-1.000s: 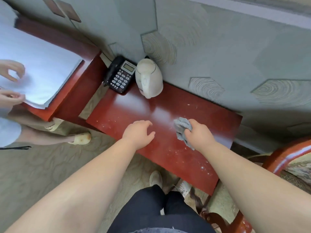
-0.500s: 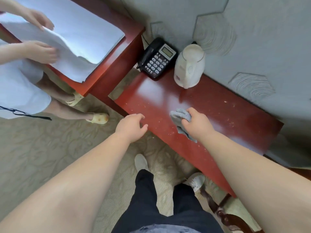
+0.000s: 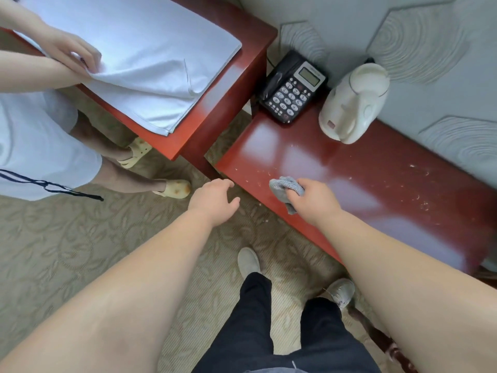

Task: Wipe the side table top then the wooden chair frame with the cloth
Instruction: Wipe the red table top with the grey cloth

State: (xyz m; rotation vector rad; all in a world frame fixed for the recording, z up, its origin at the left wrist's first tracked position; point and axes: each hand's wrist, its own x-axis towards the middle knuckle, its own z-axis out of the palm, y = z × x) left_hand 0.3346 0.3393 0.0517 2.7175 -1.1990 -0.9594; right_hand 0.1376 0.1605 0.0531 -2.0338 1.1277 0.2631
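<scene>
**Cloth pressed near the tabletop's front-left corner**

Head view: the right hand [image 3: 314,203] bunches the grey cloth [image 3: 285,188] in curled fingers and presses it on the red tabletop [image 3: 376,179] beside its front edge, probably to push crumbs [image 3: 419,197] off. The left hand [image 3: 212,203] hangs relaxed and empty just past the corner. The phone [image 3: 293,87] and kettle [image 3: 352,103] crowd the back left, so the freest sweep looks rightward.

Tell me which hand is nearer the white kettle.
Right. The right hand, holding the cloth, is on the table in front of the kettle; the left hand hangs beyond the table's edge, over the carpet.
</scene>
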